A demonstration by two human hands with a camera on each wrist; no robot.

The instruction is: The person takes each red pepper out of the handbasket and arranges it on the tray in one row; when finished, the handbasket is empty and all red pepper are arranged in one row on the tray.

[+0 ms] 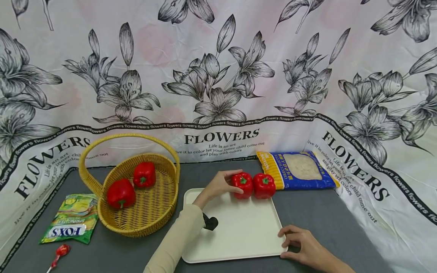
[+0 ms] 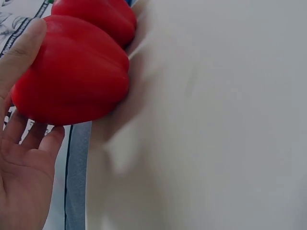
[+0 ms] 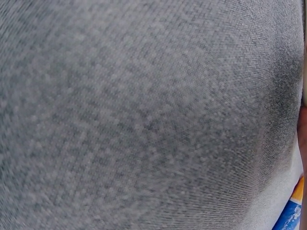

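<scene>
In the head view my left hand [image 1: 220, 185] holds a red bell pepper [image 1: 244, 186] at the far edge of a cream rectangular tray [image 1: 246, 227]. The left wrist view shows the thumb on one side of this bell pepper [image 2: 76, 72] and the fingers at its other side. Close against it, on the right, sits a second red bell pepper [image 1: 264, 186]. My right hand [image 1: 302, 244] grips the tray's near right corner with curled fingers. Its wrist view shows mostly grey cloth, with just a sliver of the hand at the right edge.
Two red bell peppers [image 1: 121, 193] lie in a yellow wicker basket [image 1: 172, 201] on the left. Beside it are a green FOX'S bag [image 1: 73, 218] and a red lollipop [image 1: 63, 250]. A blue and yellow pasta bag [image 1: 300, 170] lies behind the tray, against the flowered cloth.
</scene>
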